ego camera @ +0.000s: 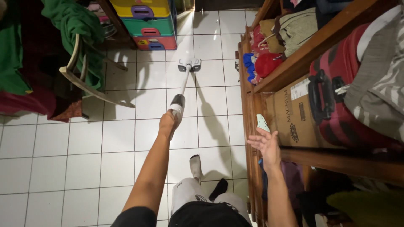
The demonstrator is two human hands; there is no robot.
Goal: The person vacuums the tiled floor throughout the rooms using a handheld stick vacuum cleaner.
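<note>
My left hand (pixel 167 122) is stretched forward and closed around the grip of a white stick vacuum (pixel 182 90). Its tube slants away from me to a white floor head (pixel 189 64) lying flat on the white tiled floor (pixel 105 138). My right hand (pixel 266 144) hovers palm up with fingers spread, holding nothing, close to the edge of a wooden shelf unit (pixel 247 105). My legs and one socked foot (pixel 195 164) show below.
The wooden shelf on the right holds folded clothes (pixel 269 46), a cardboard box (pixel 290 113) and a red suitcase (pixel 341 105). A chair draped with green cloth (pixel 80 63) stands at the left. Stacked coloured plastic drawers (pixel 147 23) sit at the far wall.
</note>
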